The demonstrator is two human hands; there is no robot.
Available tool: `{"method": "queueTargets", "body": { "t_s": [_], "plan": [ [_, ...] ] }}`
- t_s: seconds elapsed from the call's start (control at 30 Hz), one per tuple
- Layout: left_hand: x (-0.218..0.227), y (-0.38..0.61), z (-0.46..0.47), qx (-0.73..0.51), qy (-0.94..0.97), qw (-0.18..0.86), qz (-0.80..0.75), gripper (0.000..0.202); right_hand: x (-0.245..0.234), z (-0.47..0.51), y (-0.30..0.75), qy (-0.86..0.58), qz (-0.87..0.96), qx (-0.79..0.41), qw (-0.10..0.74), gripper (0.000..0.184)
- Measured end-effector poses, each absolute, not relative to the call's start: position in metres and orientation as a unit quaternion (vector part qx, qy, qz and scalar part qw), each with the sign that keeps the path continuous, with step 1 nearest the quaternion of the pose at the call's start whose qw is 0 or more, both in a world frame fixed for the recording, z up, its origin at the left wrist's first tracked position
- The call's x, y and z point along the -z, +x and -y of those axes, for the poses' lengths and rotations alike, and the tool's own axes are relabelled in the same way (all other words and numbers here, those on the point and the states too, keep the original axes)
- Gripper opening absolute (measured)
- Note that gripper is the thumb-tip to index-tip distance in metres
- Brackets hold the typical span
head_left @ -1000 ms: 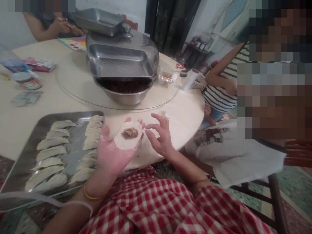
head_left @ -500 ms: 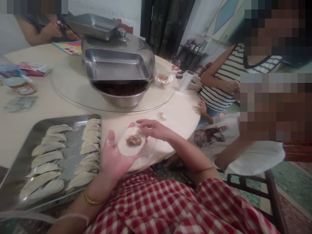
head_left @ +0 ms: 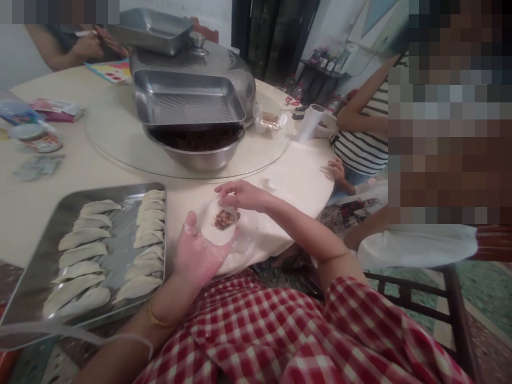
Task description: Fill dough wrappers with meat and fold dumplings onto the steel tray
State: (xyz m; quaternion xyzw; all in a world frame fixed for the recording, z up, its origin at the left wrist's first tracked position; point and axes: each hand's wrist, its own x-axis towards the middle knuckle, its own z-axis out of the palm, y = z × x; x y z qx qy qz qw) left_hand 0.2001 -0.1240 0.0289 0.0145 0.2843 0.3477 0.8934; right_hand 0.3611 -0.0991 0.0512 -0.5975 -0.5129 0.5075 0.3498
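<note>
My left grip (head_left: 196,250), palm up and half curled, cradles the round white dough wrapper (head_left: 214,234) with brown mince (head_left: 224,218) at the cream counter (head_left: 28,213) edge; my right grip (head_left: 240,194) pinches its far rim, near the steel tray (head_left: 116,240).

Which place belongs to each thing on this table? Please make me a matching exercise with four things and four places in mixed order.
Things:
1. round wrapper
2. folded dumplings
3. dark filling
4. empty steel pan

Places:
A. inside the steel bowl on the glass turntable
B. resting on top of the bowl
C. in rows on the metal tray
D. on the palm of the left hand

Pairs: 1-D, 2-C, 3-A, 4-B
</note>
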Motion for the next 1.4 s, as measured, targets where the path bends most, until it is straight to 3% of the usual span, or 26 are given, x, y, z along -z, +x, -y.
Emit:
{"method": "queueTargets", "body": {
  "t_s": [0.2,0.3,0.37,0.43,0.53,0.63,0.87,1.17,1.4],
  "plan": [
    [-0.027,0.198,0.124,-0.362,0.001,0.89,-0.278,0.045,-0.061,0.092,0.353,-0.584,0.565,-0.515,0.274,0.007],
    [-0.025,0.194,0.121,-0.368,0.007,0.899,-0.237,0.044,-0.06,0.103,0.357,-0.562,0.587,-0.475,0.338,0.02],
    [-0.026,0.191,0.119,-0.374,0.011,0.902,-0.216,0.046,-0.053,0.119,0.36,-0.558,0.622,-0.353,0.42,0.023],
    [-0.028,0.191,0.117,-0.38,0.015,0.904,-0.195,0.05,-0.04,0.139,0.363,-0.556,0.671,-0.159,0.464,0.022],
    [-0.033,0.191,0.115,-0.375,0.031,0.912,-0.161,0.061,-0.017,0.164,0.365,-0.535,0.726,0.065,0.427,0.022],
    [-0.039,0.191,0.116,-0.364,0.047,0.92,-0.142,0.072,0.001,0.174,0.366,-0.54,0.731,0.139,0.393,0.026],
    [-0.046,0.192,0.121,-0.367,0.051,0.914,-0.164,0.073,0.007,0.165,0.366,-0.563,0.718,0.139,0.386,0.034],
    [-0.047,0.189,0.124,-0.345,0.091,0.923,-0.144,0.059,0.02,0.16,0.366,-0.565,0.753,0.07,0.33,0.014],
    [-0.043,0.191,0.131,-0.297,0.069,0.938,-0.166,0.057,0.029,0.17,0.358,-0.501,0.785,0.063,0.36,0.008]
  ]
}}
